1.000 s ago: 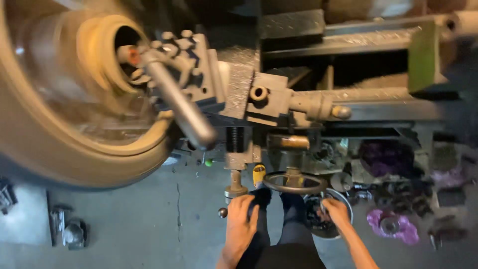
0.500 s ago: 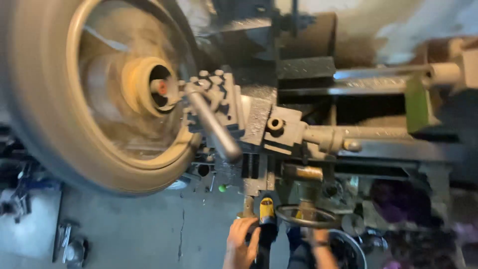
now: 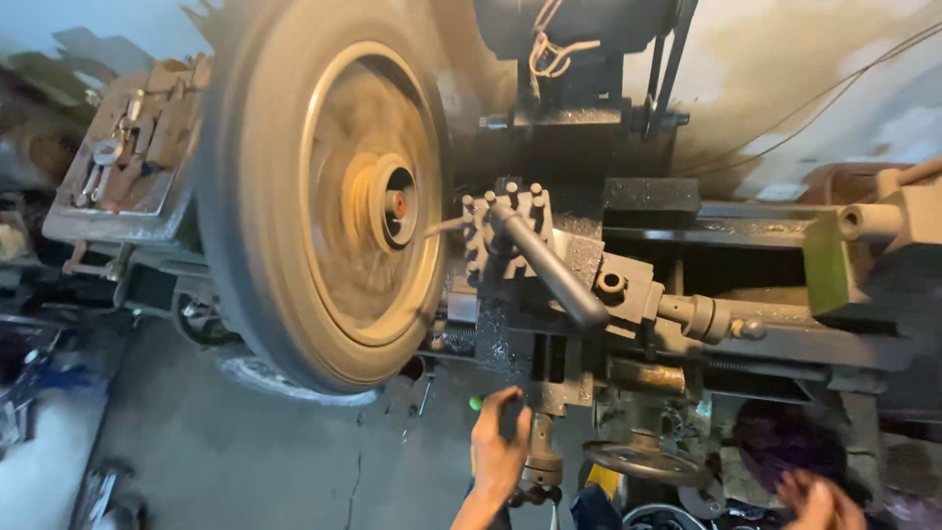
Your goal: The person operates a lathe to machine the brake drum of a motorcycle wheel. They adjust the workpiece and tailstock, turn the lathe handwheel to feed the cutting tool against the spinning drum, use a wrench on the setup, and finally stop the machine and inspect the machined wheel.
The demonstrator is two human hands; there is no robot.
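My left hand has come up to grip the dark crank knob beneath the tool post, while my right hand, off the handwheel, is too blurred to read, so I judge the cut on the spinning wheel is being fed.

Only a little of the person shows, low in the view. The left hand is bare — no glove, no ring or watch that can be made out — and the forearm below it is bare too, with no sleeve reaching the wrist. The right hand sits at the bottom edge, blurred, also ungloved. Between the two arms a patch of dark clothing shows — too dim and cut off to tell its kind.
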